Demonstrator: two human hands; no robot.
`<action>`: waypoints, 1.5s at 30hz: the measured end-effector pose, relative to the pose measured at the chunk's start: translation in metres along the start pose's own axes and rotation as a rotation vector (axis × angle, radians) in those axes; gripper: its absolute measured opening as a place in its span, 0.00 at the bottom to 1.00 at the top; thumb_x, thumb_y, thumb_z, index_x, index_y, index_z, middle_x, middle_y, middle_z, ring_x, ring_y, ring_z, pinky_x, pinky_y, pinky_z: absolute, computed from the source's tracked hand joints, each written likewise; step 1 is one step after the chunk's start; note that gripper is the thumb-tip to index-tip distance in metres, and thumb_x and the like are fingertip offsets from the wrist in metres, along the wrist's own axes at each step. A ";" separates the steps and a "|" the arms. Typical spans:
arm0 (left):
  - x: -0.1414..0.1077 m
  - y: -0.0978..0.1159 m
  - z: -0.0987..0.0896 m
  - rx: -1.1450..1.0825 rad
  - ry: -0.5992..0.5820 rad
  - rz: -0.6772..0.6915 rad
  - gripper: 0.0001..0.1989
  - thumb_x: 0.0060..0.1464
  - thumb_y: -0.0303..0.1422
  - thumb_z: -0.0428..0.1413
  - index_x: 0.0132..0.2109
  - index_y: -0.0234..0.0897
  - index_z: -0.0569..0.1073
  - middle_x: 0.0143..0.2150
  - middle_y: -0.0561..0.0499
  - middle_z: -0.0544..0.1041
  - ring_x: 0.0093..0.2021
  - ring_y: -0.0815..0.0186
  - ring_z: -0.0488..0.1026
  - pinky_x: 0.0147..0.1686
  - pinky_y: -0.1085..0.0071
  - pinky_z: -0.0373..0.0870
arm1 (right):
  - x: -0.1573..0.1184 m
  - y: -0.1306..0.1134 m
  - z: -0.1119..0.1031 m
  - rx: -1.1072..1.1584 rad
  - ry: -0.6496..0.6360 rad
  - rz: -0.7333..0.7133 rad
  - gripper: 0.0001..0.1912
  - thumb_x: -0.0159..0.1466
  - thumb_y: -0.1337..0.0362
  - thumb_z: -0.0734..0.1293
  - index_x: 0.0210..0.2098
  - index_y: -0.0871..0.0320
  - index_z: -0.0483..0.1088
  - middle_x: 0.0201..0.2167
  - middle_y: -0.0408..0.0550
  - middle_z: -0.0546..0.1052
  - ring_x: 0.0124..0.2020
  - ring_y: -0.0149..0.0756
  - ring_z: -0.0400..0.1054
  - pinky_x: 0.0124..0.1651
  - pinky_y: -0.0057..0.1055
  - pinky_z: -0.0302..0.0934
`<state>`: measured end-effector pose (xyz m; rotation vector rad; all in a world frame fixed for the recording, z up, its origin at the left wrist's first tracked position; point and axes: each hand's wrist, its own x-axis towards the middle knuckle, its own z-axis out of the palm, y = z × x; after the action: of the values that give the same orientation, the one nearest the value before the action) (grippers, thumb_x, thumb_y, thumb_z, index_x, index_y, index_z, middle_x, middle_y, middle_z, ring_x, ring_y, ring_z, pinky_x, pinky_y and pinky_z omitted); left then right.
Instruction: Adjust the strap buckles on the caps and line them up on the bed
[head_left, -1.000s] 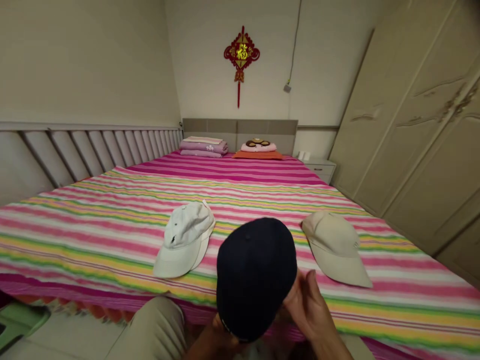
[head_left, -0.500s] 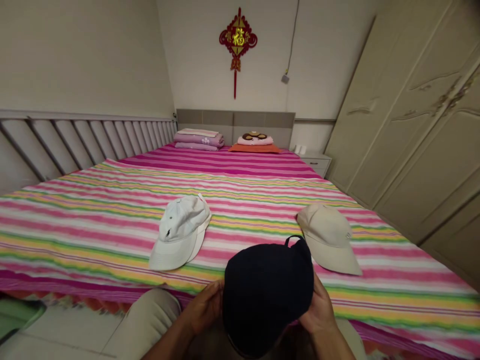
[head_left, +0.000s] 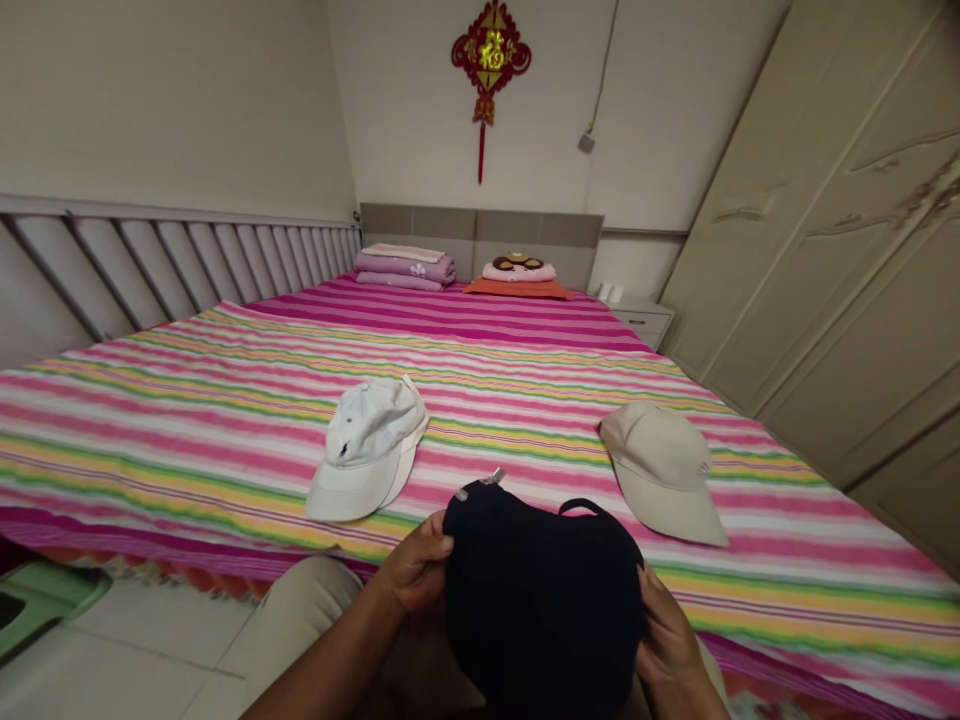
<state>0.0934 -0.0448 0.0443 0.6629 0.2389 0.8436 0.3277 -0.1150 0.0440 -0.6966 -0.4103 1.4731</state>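
A dark navy cap (head_left: 540, 600) is held above my lap at the bed's near edge. Its back strap arches up at the top, and a metal buckle shows at the upper left. My left hand (head_left: 421, 562) pinches its left edge with the thumb on top. On the opposite edge, my right hand (head_left: 667, 630) grips with the thumb against the fabric. Beyond the left hand, a white cap (head_left: 367, 450) with a small dark logo lies on the bed. To the right rests a beige cap (head_left: 664, 470), brim toward me.
The bed has a striped sheet (head_left: 247, 420). Folded purple bedding (head_left: 405, 268) and a pink-and-orange stack (head_left: 517, 280) sit by the headboard (head_left: 540, 235). A rail (head_left: 217, 260) runs along the left. A wardrobe (head_left: 840, 260) stands right, a green stool (head_left: 56, 600) at lower left.
The navy cap has been turned and spread wider, and its buckle now shows. My left hand has moved up along its edge; my right hand has shifted slightly right. The view has tilted down a little.
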 end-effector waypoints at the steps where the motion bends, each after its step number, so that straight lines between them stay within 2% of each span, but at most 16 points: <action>1: 0.000 0.000 0.002 -0.011 -0.001 0.000 0.13 0.35 0.32 0.64 0.32 0.33 0.75 0.27 0.51 0.77 0.29 0.66 0.73 0.36 0.72 0.67 | -0.001 -0.001 -0.001 -0.017 -0.022 0.008 0.17 0.42 0.67 0.75 0.33 0.52 0.74 0.25 0.42 0.79 0.27 0.35 0.72 0.35 0.28 0.66; 3: 0.000 0.001 0.005 -0.042 0.015 0.016 0.12 0.34 0.35 0.64 0.29 0.34 0.74 0.24 0.52 0.76 0.28 0.67 0.73 0.36 0.72 0.66 | -0.001 -0.003 -0.006 -0.057 -0.056 0.022 0.20 0.41 0.66 0.75 0.35 0.53 0.74 0.24 0.43 0.78 0.26 0.37 0.72 0.37 0.32 0.66; 6: 0.002 0.002 0.007 -0.072 0.040 0.022 0.11 0.33 0.33 0.64 0.26 0.33 0.73 0.22 0.53 0.74 0.26 0.67 0.72 0.36 0.71 0.66 | 0.002 -0.003 -0.017 -0.100 -0.072 0.032 0.20 0.42 0.65 0.75 0.36 0.54 0.74 0.24 0.45 0.78 0.25 0.40 0.72 0.38 0.39 0.65; 10: 0.005 0.003 0.010 -0.076 -0.010 -0.039 0.10 0.31 0.29 0.64 0.27 0.32 0.74 0.23 0.52 0.74 0.24 0.70 0.71 0.30 0.74 0.65 | 0.002 -0.003 -0.027 -0.093 -0.066 0.007 0.14 0.41 0.66 0.75 0.28 0.54 0.75 0.23 0.45 0.78 0.23 0.40 0.71 0.35 0.38 0.66; 12: 0.006 0.005 0.012 -0.063 -0.017 -0.055 0.12 0.31 0.29 0.64 0.29 0.31 0.74 0.25 0.52 0.75 0.25 0.70 0.71 0.29 0.76 0.65 | 0.000 -0.003 -0.027 -0.077 -0.053 -0.009 0.12 0.41 0.64 0.75 0.27 0.53 0.75 0.26 0.47 0.78 0.27 0.42 0.72 0.37 0.39 0.66; 14: 0.006 0.006 0.014 -0.021 0.000 -0.068 0.15 0.32 0.31 0.64 0.32 0.30 0.74 0.26 0.50 0.75 0.26 0.71 0.71 0.29 0.77 0.65 | -0.002 -0.004 -0.024 -0.080 -0.046 -0.007 0.14 0.43 0.60 0.74 0.30 0.53 0.75 0.32 0.49 0.79 0.34 0.46 0.72 0.42 0.40 0.65; 16: 0.007 0.008 0.017 0.042 0.009 -0.076 0.16 0.33 0.32 0.64 0.33 0.28 0.74 0.26 0.49 0.74 0.24 0.71 0.70 0.26 0.78 0.64 | -0.003 -0.005 -0.021 -0.107 -0.057 0.008 0.17 0.43 0.59 0.74 0.34 0.54 0.75 0.33 0.51 0.78 0.37 0.48 0.71 0.45 0.41 0.63; 20: 0.008 0.011 0.021 0.135 0.026 -0.079 0.14 0.36 0.30 0.63 0.33 0.28 0.74 0.25 0.49 0.74 0.23 0.72 0.70 0.24 0.78 0.63 | -0.003 -0.005 -0.021 -0.149 -0.084 0.028 0.22 0.42 0.60 0.74 0.38 0.56 0.74 0.32 0.53 0.79 0.36 0.49 0.72 0.45 0.40 0.63; 24: 0.009 0.012 0.024 0.179 0.083 -0.065 0.14 0.37 0.29 0.63 0.35 0.29 0.74 0.26 0.49 0.75 0.23 0.72 0.70 0.25 0.78 0.63 | -0.004 -0.002 -0.025 -0.148 -0.116 0.042 0.23 0.43 0.61 0.74 0.39 0.55 0.74 0.31 0.52 0.79 0.35 0.47 0.72 0.43 0.39 0.64; 28: 0.012 0.013 0.025 0.224 0.093 -0.046 0.12 0.39 0.32 0.62 0.33 0.30 0.74 0.24 0.50 0.74 0.22 0.73 0.68 0.24 0.79 0.61 | -0.006 -0.002 -0.026 -0.167 -0.083 0.043 0.20 0.44 0.61 0.73 0.37 0.55 0.74 0.28 0.50 0.79 0.30 0.42 0.73 0.38 0.34 0.65; 32: 0.013 0.017 0.026 0.357 0.124 -0.056 0.10 0.39 0.31 0.62 0.31 0.31 0.74 0.24 0.51 0.73 0.21 0.73 0.67 0.24 0.78 0.60 | -0.009 -0.005 -0.016 -0.180 -0.112 0.051 0.16 0.43 0.64 0.74 0.32 0.56 0.75 0.24 0.46 0.77 0.24 0.36 0.70 0.31 0.28 0.64; 37: 0.014 0.024 0.033 0.554 0.091 -0.019 0.10 0.40 0.30 0.61 0.34 0.32 0.75 0.28 0.51 0.74 0.26 0.73 0.67 0.28 0.78 0.60 | -0.014 -0.008 -0.001 -0.186 -0.159 0.085 0.14 0.41 0.61 0.74 0.26 0.60 0.72 0.19 0.44 0.72 0.19 0.30 0.65 0.22 0.23 0.58; 41: 0.014 0.023 0.039 0.531 0.090 -0.013 0.10 0.39 0.29 0.60 0.34 0.32 0.75 0.29 0.50 0.73 0.28 0.72 0.67 0.29 0.78 0.60 | -0.016 -0.008 0.003 -0.180 -0.146 0.092 0.12 0.42 0.62 0.73 0.22 0.61 0.70 0.17 0.43 0.68 0.18 0.27 0.60 0.21 0.22 0.54; 45: 0.014 0.021 0.042 0.489 0.111 -0.043 0.09 0.40 0.31 0.61 0.32 0.32 0.75 0.26 0.51 0.72 0.25 0.74 0.66 0.26 0.79 0.59 | -0.014 -0.009 0.005 -0.189 -0.179 0.023 0.10 0.43 0.64 0.73 0.23 0.59 0.68 0.19 0.42 0.68 0.20 0.29 0.59 0.23 0.24 0.54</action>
<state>0.1087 -0.0431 0.0908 1.0637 0.5687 0.7862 0.3299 -0.1275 0.0556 -0.7225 -0.6874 1.5373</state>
